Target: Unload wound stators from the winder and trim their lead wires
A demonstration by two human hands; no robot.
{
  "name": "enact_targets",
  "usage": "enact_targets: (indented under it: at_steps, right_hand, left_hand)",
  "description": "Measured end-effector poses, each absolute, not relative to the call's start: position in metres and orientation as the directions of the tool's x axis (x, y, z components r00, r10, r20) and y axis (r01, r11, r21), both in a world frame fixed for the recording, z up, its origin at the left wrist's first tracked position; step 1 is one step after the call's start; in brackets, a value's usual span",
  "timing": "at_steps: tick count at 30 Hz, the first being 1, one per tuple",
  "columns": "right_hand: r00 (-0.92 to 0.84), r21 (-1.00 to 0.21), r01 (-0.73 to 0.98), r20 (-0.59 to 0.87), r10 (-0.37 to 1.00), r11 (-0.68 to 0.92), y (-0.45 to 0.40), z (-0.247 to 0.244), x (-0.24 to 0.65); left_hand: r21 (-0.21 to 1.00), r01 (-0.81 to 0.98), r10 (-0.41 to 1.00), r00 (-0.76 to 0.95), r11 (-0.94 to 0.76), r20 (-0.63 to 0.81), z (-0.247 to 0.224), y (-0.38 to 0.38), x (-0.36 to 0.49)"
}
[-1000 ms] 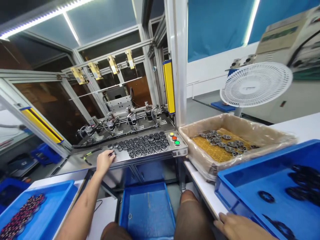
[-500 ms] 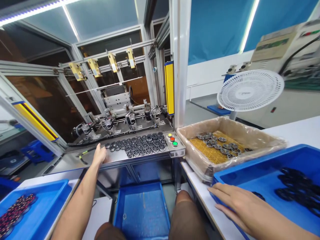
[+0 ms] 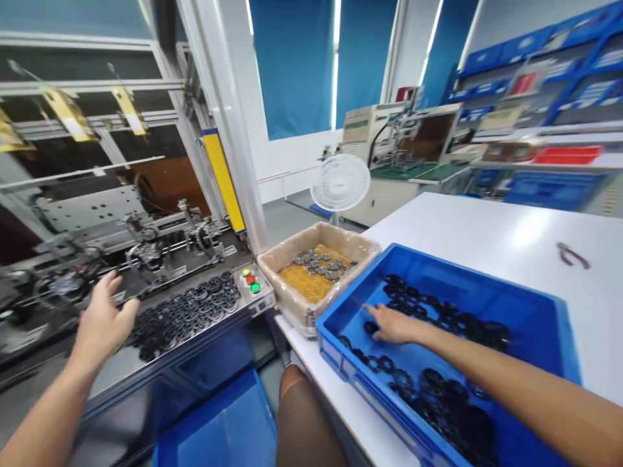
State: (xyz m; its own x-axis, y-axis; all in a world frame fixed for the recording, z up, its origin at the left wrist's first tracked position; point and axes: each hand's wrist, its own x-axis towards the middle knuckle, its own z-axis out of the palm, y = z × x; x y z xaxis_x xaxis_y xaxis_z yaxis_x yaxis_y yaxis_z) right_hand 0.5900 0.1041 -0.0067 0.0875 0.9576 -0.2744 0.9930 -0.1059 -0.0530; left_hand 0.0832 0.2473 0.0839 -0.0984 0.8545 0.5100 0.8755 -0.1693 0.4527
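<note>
My left hand [image 3: 104,321] hovers over the machine's front ledge with thumb and fingers spread, holding nothing. Just right of it, a dense pile of dark spoked wheels [image 3: 195,311] covers the ledge. My right hand [image 3: 393,324] reaches down into a blue bin [image 3: 525,292], fingers apart. Close to its fingertips lies a small black wheel [image 3: 370,327]; whether they touch it I cannot tell. More black wheels [image 3: 438,311] lie along the bin's far side, and another heap [image 3: 438,402] fills its near side.
A plastic-lined box [image 3: 296,305] with grey wheels [image 3: 321,264] stands between machine and bin. Yellow, red and green buttons [image 3: 256,288] sit at the ledge's end. Behind are a white fan [image 3: 341,183] and a yellow-faced post [image 3: 224,181]. Pliers [image 3: 573,255] lie on the white table.
The view has swung right. My right hand has moved from the bin's edge down inside it. My left hand has lifted off the ledge, its fingers now spread.
</note>
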Motion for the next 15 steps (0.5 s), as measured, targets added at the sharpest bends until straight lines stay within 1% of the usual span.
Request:
enact_targets:
  at_steps: [2,3,4,5,7,9,12,15]
  right_hand:
    - [0.043,-0.092,0.993,-0.344,0.938,-0.079,0.103,-0.02,0.584]
    - [0.003,-0.117,0.992,-0.365,0.931,-0.049,0.102,-0.024,0.579]
    - [-0.036,-0.139,0.99,-0.379,0.925,-0.018,0.101,-0.027,0.575]
    - [-0.069,-0.157,0.988,-0.388,0.919,0.008,0.099,-0.029,0.572]
    - [-0.103,-0.177,0.984,-0.395,0.913,0.034,0.097,-0.03,0.567]
    - [-0.104,-0.181,0.983,-0.398,0.912,0.033,0.097,-0.032,0.566]
    - [-0.09,-0.183,0.983,-0.405,0.91,0.016,0.098,-0.036,0.569]
    - [-0.083,-0.185,0.983,-0.414,0.907,0.006,0.1,-0.04,0.573]
  left_hand:
    - [0.357,0.856,0.83,0.138,-0.374,0.54,0.098,0.261,0.145]
    - [0.301,0.836,0.808,0.253,-0.46,0.532,0.103,0.267,0.178]
    - [0.225,0.805,0.779,0.396,-0.549,0.486,0.105,0.272,0.211]
    - [0.159,0.769,0.752,0.521,-0.619,0.404,0.104,0.276,0.243]
    - [0.101,0.715,0.714,0.656,-0.692,0.245,0.096,0.283,0.302]
    - [0.076,0.675,0.679,0.733,-0.734,0.041,0.079,0.288,0.35]
    - [0.089,0.631,0.596,0.763,-0.77,-0.25,0.05,0.291,0.402]
    - [0.153,0.587,0.471,0.756,-0.795,-0.455,0.023,0.288,0.432]
